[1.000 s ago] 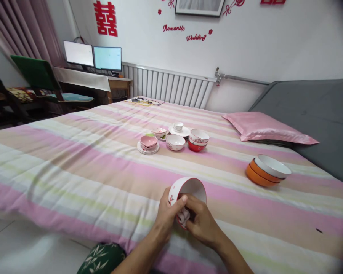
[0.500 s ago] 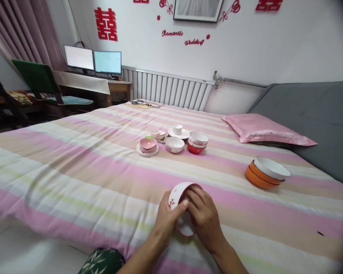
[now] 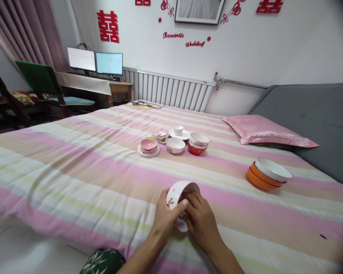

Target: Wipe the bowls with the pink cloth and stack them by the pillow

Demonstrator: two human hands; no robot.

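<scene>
My left hand (image 3: 162, 213) grips a white bowl (image 3: 175, 192) with a red rim and a red blossom pattern, its thumb over the edge. The bowl is tilted on its side above the near part of the bed, its opening turned towards my right hand (image 3: 200, 217). The right hand's bent fingers reach inside the bowl, close together. Their tips are hidden, and I cannot make out whether anything is between them and the inner wall.
On the striped bedspread (image 3: 103, 167) are a white bowl (image 3: 175, 145), stacked bowls (image 3: 198, 144), pink heart-shaped dishes (image 3: 149, 144) on small plates, and white plates with small cups (image 3: 178, 130). Orange bowls (image 3: 263, 179) are stacked at right, near a pink pillow (image 3: 268, 131). Cables lie far back.
The right hand's fingers have moved further down inside the bowl. The bowl has shifted slightly left in the view, with the left hand still around it. The other dishes stay in place.
</scene>
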